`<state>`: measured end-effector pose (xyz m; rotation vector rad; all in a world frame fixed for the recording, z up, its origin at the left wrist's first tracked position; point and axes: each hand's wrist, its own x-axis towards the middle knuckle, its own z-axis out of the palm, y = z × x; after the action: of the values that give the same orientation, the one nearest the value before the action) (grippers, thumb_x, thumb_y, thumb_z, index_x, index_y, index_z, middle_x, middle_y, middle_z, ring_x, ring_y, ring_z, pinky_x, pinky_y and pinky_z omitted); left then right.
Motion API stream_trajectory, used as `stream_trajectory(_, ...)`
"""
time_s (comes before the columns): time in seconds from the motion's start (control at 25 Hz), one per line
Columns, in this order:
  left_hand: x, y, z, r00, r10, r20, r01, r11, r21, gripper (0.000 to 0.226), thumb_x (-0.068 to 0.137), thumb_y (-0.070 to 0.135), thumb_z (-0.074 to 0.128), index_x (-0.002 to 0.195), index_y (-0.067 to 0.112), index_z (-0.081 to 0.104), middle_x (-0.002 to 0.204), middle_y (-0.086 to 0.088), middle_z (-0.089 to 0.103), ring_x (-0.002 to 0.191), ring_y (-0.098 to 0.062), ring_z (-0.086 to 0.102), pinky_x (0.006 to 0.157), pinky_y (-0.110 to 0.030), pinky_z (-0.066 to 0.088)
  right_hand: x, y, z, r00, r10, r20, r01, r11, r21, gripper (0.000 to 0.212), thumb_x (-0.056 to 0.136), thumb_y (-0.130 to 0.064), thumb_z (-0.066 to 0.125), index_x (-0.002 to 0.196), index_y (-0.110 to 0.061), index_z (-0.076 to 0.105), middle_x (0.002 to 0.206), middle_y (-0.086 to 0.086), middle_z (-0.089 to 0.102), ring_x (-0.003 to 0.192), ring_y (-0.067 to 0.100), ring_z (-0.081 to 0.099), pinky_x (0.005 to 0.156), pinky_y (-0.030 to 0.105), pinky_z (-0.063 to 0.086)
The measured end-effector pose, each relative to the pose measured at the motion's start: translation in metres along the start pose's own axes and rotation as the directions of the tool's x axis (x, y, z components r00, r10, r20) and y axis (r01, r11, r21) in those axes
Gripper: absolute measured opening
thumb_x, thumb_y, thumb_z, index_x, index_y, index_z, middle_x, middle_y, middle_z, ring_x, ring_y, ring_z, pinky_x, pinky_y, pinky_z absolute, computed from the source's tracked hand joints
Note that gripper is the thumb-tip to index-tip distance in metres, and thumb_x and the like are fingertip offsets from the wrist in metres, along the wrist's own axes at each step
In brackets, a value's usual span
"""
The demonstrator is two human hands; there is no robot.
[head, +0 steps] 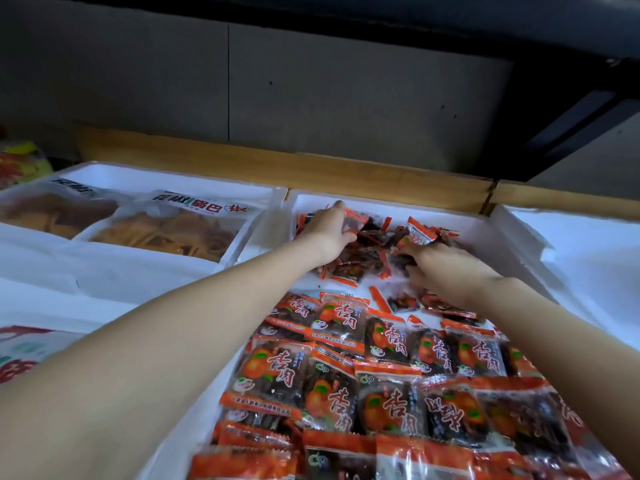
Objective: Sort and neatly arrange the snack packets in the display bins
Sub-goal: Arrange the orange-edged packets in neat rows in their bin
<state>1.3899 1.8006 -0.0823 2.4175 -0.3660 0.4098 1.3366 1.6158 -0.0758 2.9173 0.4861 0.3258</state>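
A white foam bin (381,202) in the middle holds many small orange-and-dark snack packets. Its near half carries packets laid in flat rows (363,386). At the far end lies a loose heap of the same packets (370,247). My left hand (325,226) reaches into the heap's far left corner, fingers curled round a few packets. On the heap's right side my right hand (440,265) has its fingers curled into the packets, with one packet (420,233) standing up just above it.
A foam bin (138,174) to the left holds two large clear bags of yellow crisps (166,230). Another white foam bin (588,251) lies to the right. A wooden ledge (311,171) and a grey wall run behind the bins.
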Motion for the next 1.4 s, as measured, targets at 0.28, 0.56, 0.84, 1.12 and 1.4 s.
stream_trajectory(0.28, -0.052, 0.014, -0.051, 0.97, -0.213, -0.12, 0.098, 0.788, -0.608, 0.022, 0.095, 0.026, 0.058, 0.111, 0.011, 0.057, 0.105, -0.003, 0.063, 0.099, -0.021, 0.059, 0.087, -0.03, 0.045, -0.019, -0.037, -0.069, 0.877, 0.228, -0.423, 0.088, 0.789, 0.608, 0.027, 0.095, -0.015, 0.048, 0.119, -0.009, 0.059, 0.111, 0.011, 0.066, 0.104, 0.03, 0.06, 0.088, 0.035, 0.046)
stream_trajectory(0.56, -0.104, 0.041, -0.078, 0.927, -0.368, 0.072, 0.209, 0.347, -0.914, 0.044, 0.103, 0.041, 0.032, 0.122, 0.009, 0.055, 0.12, -0.012, 0.065, 0.109, -0.027, 0.063, 0.098, -0.043, 0.049, -0.032, -0.104, -0.081, 0.922, 0.369, -0.119, 0.019, 0.264, 0.964, 0.016, 0.089, -0.022, 0.062, 0.085, -0.007, 0.063, 0.08, 0.014, 0.066, 0.077, 0.02, 0.059, 0.086, 0.046, 0.05)
stream_trajectory(0.84, -0.14, 0.018, -0.11, 0.99, -0.142, 0.002, 0.079, 0.539, -0.839, 0.019, 0.09, 0.007, 0.062, 0.11, 0.008, 0.064, 0.112, -0.014, 0.07, 0.104, -0.026, 0.066, 0.096, -0.04, 0.052, -0.034, -0.128, -0.082, 0.97, 0.192, -0.149, 0.082, 0.316, 0.945, 0.016, 0.09, -0.021, 0.06, 0.076, -0.014, 0.062, 0.082, 0.012, 0.067, 0.073, 0.02, 0.061, 0.075, 0.035, 0.051)
stream_trajectory(1.12, -0.13, -0.024, -0.136, 0.949, -0.299, -0.094, 0.133, 0.655, -0.744, 0.018, 0.085, 0.018, 0.071, 0.101, 0.021, 0.064, 0.102, 0.0, 0.072, 0.098, -0.018, 0.067, 0.096, -0.04, 0.05, 0.038, -0.092, -0.023, 0.996, 0.079, -0.034, -0.045, 0.816, 0.577, 0.029, 0.095, -0.019, 0.051, 0.118, -0.002, 0.058, 0.123, 0.013, 0.059, 0.114, 0.027, 0.054, 0.094, 0.028, 0.042)
stream_trajectory(1.4, -0.115, -0.047, -0.127, 0.945, -0.318, -0.075, 0.157, 0.644, -0.749, 0.028, 0.082, 0.016, 0.074, 0.109, 0.015, 0.064, 0.102, -0.003, 0.072, 0.097, -0.019, 0.068, 0.095, -0.042, 0.052, 0.084, -0.096, 0.014, 0.985, 0.0, 0.174, -0.088, 0.865, 0.494, 0.046, 0.096, -0.016, 0.05, 0.14, -0.024, 0.039, 0.142, 0.002, 0.044, 0.119, 0.026, 0.051, 0.097, 0.035, 0.042)
